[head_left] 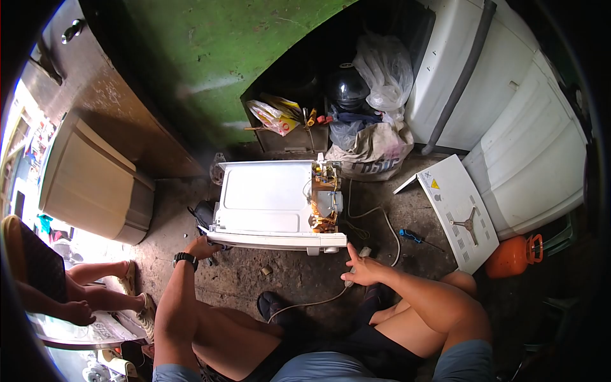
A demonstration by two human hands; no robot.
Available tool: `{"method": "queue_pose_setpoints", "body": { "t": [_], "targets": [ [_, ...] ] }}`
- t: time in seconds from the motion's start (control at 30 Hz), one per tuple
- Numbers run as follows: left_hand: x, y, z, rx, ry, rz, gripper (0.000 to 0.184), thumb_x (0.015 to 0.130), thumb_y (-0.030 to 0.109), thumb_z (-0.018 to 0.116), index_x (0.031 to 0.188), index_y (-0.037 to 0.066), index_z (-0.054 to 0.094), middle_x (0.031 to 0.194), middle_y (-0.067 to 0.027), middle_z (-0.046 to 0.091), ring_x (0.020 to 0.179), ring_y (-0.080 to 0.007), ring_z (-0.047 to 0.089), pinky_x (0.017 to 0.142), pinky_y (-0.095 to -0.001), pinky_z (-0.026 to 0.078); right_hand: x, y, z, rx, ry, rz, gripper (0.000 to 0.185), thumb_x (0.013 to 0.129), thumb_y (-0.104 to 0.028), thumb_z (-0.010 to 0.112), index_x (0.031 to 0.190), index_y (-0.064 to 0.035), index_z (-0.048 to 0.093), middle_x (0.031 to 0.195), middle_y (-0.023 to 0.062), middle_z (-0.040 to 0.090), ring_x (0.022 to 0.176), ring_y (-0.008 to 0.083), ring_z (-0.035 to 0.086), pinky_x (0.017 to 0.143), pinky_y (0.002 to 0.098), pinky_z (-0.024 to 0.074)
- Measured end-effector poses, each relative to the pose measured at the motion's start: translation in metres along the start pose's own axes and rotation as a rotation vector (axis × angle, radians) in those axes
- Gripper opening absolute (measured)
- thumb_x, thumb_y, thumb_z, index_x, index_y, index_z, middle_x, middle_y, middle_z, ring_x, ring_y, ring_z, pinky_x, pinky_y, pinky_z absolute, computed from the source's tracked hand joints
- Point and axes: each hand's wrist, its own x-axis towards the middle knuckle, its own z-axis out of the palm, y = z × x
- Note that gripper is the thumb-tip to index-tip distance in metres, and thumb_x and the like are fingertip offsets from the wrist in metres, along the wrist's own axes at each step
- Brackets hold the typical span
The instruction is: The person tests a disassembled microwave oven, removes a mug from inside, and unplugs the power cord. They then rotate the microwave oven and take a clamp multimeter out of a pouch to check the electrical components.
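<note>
A white microwave oven (pixel 270 196) with its outer cover off sits on the floor in front of me. Wires and parts (pixel 326 204) lie exposed along its right side. At the left end of its front panel, my left hand (pixel 202 247) is closed around the corner, though some fingers are hidden. My right hand (pixel 364 268) is by the panel's right end, fingers apart, with the index finger at the corner. A pale power cord (pixel 312 302) runs below this hand. To the right lies a blue-handled screwdriver (pixel 411 236).
A bent white metal cover (pixel 459 213) stands at right, with a metal three-armed bracket (pixel 466 224) on it. Beside it is an orange gas cylinder (pixel 509 256). Bags (pixel 375 149) and a tool box (pixel 299 141) line the back. Another person's legs (pixel 105 290) are at left.
</note>
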Motion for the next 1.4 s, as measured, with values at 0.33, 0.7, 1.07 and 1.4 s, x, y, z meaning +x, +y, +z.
{"method": "queue_pose_setpoints", "body": {
  "t": [0.33,0.7,1.07,1.4],
  "targets": [
    [-0.003,0.004,-0.002,0.01,-0.005,-0.016,0.057,0.08,0.049,0.077,0.104,-0.002,0.07,0.086,-0.0121,0.073,0.078,-0.0219,0.071,0.072,-0.036,0.055,-0.001,0.0,0.0,0.005,0.002,-0.006,0.114,0.092,-0.046,0.065,0.155,0.0026,-0.018,0.144,0.0193,0.055,0.128,0.0377,0.057,0.111,0.0377,0.0417],
    [0.008,-0.009,0.006,-0.011,-0.009,-0.011,0.053,0.081,0.047,0.076,0.103,-0.001,0.07,0.082,-0.0099,0.072,0.074,-0.0199,0.069,0.069,-0.0348,0.054,0.002,0.004,0.002,0.014,0.01,-0.018,0.115,0.092,-0.045,0.066,0.154,0.0031,-0.017,0.143,0.0208,0.055,0.128,0.038,0.057,0.11,0.0377,0.042],
    [0.001,-0.001,0.002,-0.036,-0.006,-0.011,0.052,0.08,0.047,0.077,0.098,-0.001,0.069,0.082,-0.0107,0.072,0.072,-0.0195,0.069,0.067,-0.0346,0.054,0.0,0.001,0.001,0.008,0.011,-0.011,0.115,0.091,-0.044,0.066,0.155,0.0016,-0.017,0.143,0.0204,0.056,0.127,0.0387,0.058,0.11,0.0388,0.0426],
    [0.005,-0.004,0.003,-0.011,-0.009,-0.033,0.056,0.08,0.049,0.077,0.1,-0.003,0.068,0.083,-0.0117,0.072,0.074,-0.0201,0.07,0.068,-0.0351,0.055,0.0,0.002,0.001,0.008,0.01,-0.014,0.115,0.092,-0.045,0.066,0.155,0.0015,-0.018,0.142,0.02,0.056,0.125,0.0388,0.059,0.109,0.038,0.0433]
  ]
}}
